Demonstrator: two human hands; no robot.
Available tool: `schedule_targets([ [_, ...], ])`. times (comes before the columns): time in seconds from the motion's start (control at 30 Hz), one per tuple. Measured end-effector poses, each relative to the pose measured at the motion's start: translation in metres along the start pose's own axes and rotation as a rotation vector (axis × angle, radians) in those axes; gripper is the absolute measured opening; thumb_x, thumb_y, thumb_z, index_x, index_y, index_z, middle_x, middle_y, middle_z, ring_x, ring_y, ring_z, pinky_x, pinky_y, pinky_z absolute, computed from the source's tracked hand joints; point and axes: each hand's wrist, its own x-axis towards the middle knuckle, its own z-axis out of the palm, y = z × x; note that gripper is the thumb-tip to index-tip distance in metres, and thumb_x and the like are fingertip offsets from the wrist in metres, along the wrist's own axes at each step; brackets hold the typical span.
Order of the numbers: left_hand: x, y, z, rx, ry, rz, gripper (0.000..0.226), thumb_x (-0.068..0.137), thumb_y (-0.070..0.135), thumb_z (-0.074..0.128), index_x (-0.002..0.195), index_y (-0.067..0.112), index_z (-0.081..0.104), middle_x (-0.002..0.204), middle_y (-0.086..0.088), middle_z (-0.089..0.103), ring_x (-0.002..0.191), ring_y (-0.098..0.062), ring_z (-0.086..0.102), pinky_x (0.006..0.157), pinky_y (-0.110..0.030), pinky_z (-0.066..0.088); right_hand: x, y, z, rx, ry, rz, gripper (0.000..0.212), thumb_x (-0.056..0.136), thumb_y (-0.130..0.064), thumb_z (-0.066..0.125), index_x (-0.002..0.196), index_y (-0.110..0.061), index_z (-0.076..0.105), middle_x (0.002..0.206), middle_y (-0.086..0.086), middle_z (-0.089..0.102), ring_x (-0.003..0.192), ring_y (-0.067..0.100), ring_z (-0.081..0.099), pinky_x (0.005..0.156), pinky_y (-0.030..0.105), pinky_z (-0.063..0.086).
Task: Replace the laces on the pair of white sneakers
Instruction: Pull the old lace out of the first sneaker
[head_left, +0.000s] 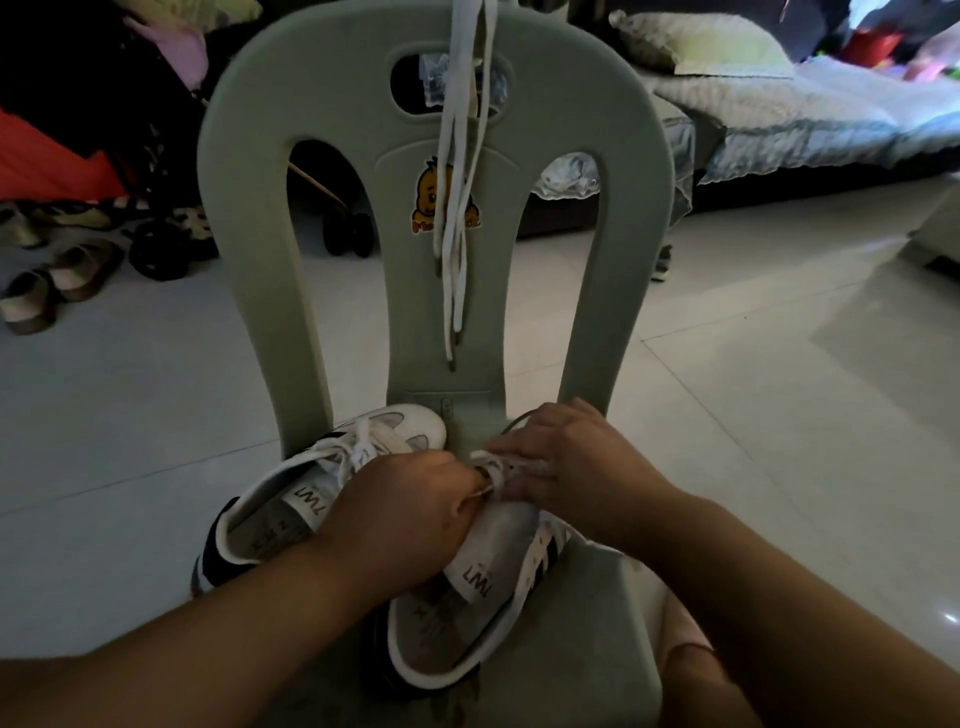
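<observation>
Two white sneakers with dark stripes lie on the seat of a grey-green plastic chair (613, 218). The left sneaker (291, 499) still carries a tied white lace. The right sneaker (488, 587) lies under both hands. My left hand (410, 514) pinches a lace strand over that shoe's tongue. My right hand (571, 462) grips the shoe's front and its lace. Spare white laces (460, 171) hang over the chair's backrest.
Sandals (57, 280) and a stroller (171, 228) stand on the tiled floor at the left. A sofa (810, 114) with cushions fills the back right. Pale tile floor surrounds the chair.
</observation>
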Motion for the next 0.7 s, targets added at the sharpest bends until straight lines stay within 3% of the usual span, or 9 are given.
schedule_targets([
  [0.1,0.0,0.0,0.0,-0.027,0.001,0.018,0.033,0.085,0.035,0.041,0.075,0.024,0.071,0.063,0.006,0.061,0.053,-0.011,0.057,0.045,-0.023,0.045,0.0,0.003,0.0,0.035,0.017,0.016,0.036,0.087,-0.051,0.055,0.119,-0.037,0.061,0.113,-0.008,0.058,0.106,0.011,0.047,0.096,0.032,0.04],
  [0.23,0.001,0.002,-0.003,-0.006,0.001,0.021,0.032,0.084,0.036,0.041,0.074,0.029,0.071,0.061,0.009,0.059,0.051,-0.007,0.056,0.045,-0.019,0.039,-0.004,0.0,-0.007,0.205,0.077,0.0,0.015,0.089,-0.04,0.06,0.09,-0.027,0.066,0.083,-0.012,0.057,0.079,0.003,0.053,0.071,0.013,0.04],
  [0.3,0.0,0.001,-0.004,-0.011,-0.007,0.017,0.032,0.083,0.036,0.042,0.078,0.03,0.073,0.064,0.01,0.063,0.055,-0.006,0.059,0.049,-0.017,0.039,-0.005,0.0,-0.011,0.329,0.262,0.135,0.012,0.091,-0.034,0.058,0.082,-0.027,0.06,0.074,-0.012,0.055,0.07,0.001,0.054,0.062,0.01,0.038],
  [0.43,0.0,-0.002,-0.002,-0.029,-0.026,-0.014,0.033,0.083,0.037,0.042,0.079,0.028,0.074,0.068,0.01,0.065,0.06,-0.006,0.061,0.053,-0.017,0.045,-0.003,0.021,-0.028,0.675,0.786,0.529,0.019,0.092,-0.03,0.058,0.081,-0.014,0.058,0.075,0.004,0.059,0.07,0.015,0.055,0.064,0.026,0.043],
  [0.47,0.0,-0.002,-0.002,-0.032,-0.025,-0.023,0.034,0.084,0.037,0.042,0.078,0.028,0.073,0.068,0.01,0.065,0.06,-0.007,0.061,0.053,-0.018,0.045,-0.003,0.027,-0.033,0.691,0.765,0.572,0.02,0.092,-0.031,0.058,0.081,-0.014,0.058,0.077,0.006,0.06,0.072,0.018,0.056,0.064,0.028,0.044],
  [0.57,0.0,-0.002,-0.002,-0.038,-0.025,-0.037,0.035,0.085,0.038,0.041,0.077,0.027,0.073,0.068,0.009,0.065,0.06,-0.008,0.061,0.052,-0.021,0.048,-0.006,0.028,-0.034,0.357,0.272,0.5,0.019,0.086,-0.039,0.064,0.087,-0.02,0.059,0.085,-0.001,0.06,0.076,0.013,0.056,0.061,0.022,0.042],
  [0.63,0.0,-0.003,-0.003,-0.041,-0.031,-0.038,0.036,0.086,0.039,0.04,0.077,0.027,0.072,0.068,0.009,0.065,0.06,-0.008,0.061,0.051,-0.024,0.05,-0.008,0.018,-0.027,0.221,0.064,0.366,0.037,0.078,-0.043,0.072,0.11,-0.03,0.057,0.109,-0.008,0.053,0.097,0.012,0.052,0.079,0.025,0.046],
  [0.7,0.001,-0.002,-0.003,-0.03,-0.034,-0.028,0.036,0.086,0.039,0.04,0.077,0.027,0.072,0.067,0.009,0.064,0.059,-0.008,0.06,0.05,-0.024,0.049,-0.007,0.009,-0.017,0.136,-0.023,0.209,0.05,0.08,-0.045,0.068,0.127,-0.041,0.051,0.127,-0.01,0.044,0.118,0.014,0.039,0.098,0.031,0.039],
])
